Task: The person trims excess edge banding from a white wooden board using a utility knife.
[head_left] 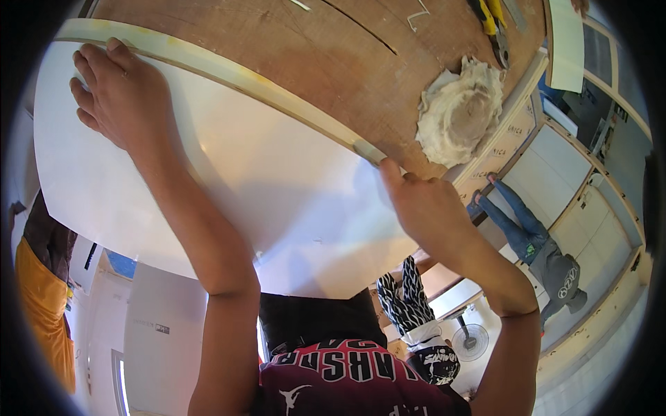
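A large white panel (277, 187) lies in front of me on the brown wooden tabletop (277, 41). A narrow pale strip (229, 80) runs along its far edge. My left hand (121, 87) lies on the panel's far left part, fingers spread, with the thumb by the strip. My right hand (427, 204) is closed at the right end of the same edge. From its fingers a short flat grey metal blade (368, 150) sticks out against the strip; its handle is hidden in the grip, so I cannot tell its exact kind.
Beyond my right hand sits a crusted whitish bowl-shaped lump (461, 114). Yellow-and-black handled pliers (494, 35) lie farther back. People stand nearby: one in a grey top (558, 274), one in patterned trousers (406, 295), one in orange (45, 305). A fan (472, 342) stands behind.
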Tool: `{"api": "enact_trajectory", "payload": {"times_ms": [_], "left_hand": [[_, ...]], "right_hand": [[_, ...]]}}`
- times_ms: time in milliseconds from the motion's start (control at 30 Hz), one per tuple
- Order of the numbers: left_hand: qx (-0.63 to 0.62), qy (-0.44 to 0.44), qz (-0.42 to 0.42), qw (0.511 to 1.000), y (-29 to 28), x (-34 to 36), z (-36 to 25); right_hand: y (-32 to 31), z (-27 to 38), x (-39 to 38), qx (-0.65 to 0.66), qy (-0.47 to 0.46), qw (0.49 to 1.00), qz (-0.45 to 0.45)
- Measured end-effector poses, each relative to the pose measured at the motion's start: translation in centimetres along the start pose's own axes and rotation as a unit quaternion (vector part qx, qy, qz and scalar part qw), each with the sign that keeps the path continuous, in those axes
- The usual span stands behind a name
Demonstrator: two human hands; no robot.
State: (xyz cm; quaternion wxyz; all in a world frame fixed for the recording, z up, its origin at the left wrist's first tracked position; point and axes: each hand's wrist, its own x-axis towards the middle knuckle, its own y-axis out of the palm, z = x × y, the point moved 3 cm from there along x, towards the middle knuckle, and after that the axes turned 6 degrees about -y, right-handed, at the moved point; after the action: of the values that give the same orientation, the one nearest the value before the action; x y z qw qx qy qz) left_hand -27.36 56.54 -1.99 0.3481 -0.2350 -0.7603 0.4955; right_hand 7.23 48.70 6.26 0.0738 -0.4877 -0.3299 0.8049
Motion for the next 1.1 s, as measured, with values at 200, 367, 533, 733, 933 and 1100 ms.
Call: {"api": "enact_trajectory", "payload": {"times_ms": [200, 367, 533, 733, 933, 1100], "left_hand": [[0.020, -0.012, 0.010, 1.000, 0.5, 0.4, 1.2], [0.039, -0.010, 0.029, 0.999, 1.7, 3.1, 2.0], [0.001, -0.015, 0.006, 1.000, 1.1, 5.3, 2.1], [-0.032, -0.022, 0.040, 0.998, -0.3, -5.3, -2.6], [0.032, -0.031, 0.043, 0.998, -1.2, -6.8, -5.4], [0.036, -0.028, 0.039, 0.998, -1.0, -6.7, -5.4]], "right_hand": [[2.6, 0.2, -5.5, 0.048, -0.028, 0.983, -0.174], [9.9, 1.7, -4.4, 0.006, -0.066, 0.963, -0.260], [8.6, 4.4, -1.2, 0.027, -0.032, 0.949, -0.313], [1.0, 2.4, -0.2, 0.144, -0.027, 0.949, -0.280], [-1.6, 2.5, 4.0, -0.057, -0.085, 0.963, -0.248], [-3.0, 3.3, 5.5, -0.092, -0.090, 0.972, -0.194]]}}
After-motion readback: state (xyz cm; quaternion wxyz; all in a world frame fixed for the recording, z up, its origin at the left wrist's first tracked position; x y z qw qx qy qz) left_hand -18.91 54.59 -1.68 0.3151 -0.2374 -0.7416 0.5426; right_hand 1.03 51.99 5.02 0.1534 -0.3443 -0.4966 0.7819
